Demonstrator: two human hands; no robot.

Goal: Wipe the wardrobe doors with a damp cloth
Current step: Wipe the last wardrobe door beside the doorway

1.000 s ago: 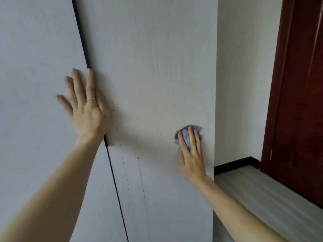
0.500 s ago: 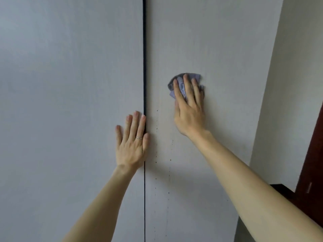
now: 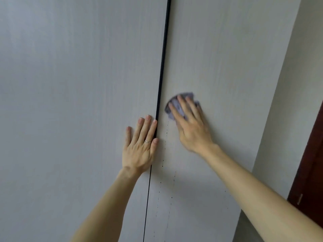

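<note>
Head view, looking up at two pale grey wood-grain panels. The left wardrobe door [image 3: 70, 84] and right wardrobe door [image 3: 227, 58] meet at a thin black seam [image 3: 163, 58] that runs from the top edge down to the bottom of the frame. The left hand [image 3: 139, 145] lies flat on the left door, palm against the panel, fingers straight and close together. Its index finger and thumb run along the seam, and there is a thin ring [image 3: 147, 141] on the ring finger. It holds nothing. The right hand [image 3: 190, 126] is on the right door, just beside the seam and a little higher than the left hand. Its fingers are extended and spread slightly, pressing a crumpled blue-grey cloth [image 3: 175, 104] against the panel. The cloth shows above and between the fingertips, the rest hidden under the palm. The hand and cloth are blurred. Small dark specks [image 3: 167, 131] sit in rough vertical lines on the right door, between the two hands and further down the panel. Right of the wardrobe is a white wall [image 3: 297, 84], then the edge of a dark red door [image 3: 312, 163].
</note>
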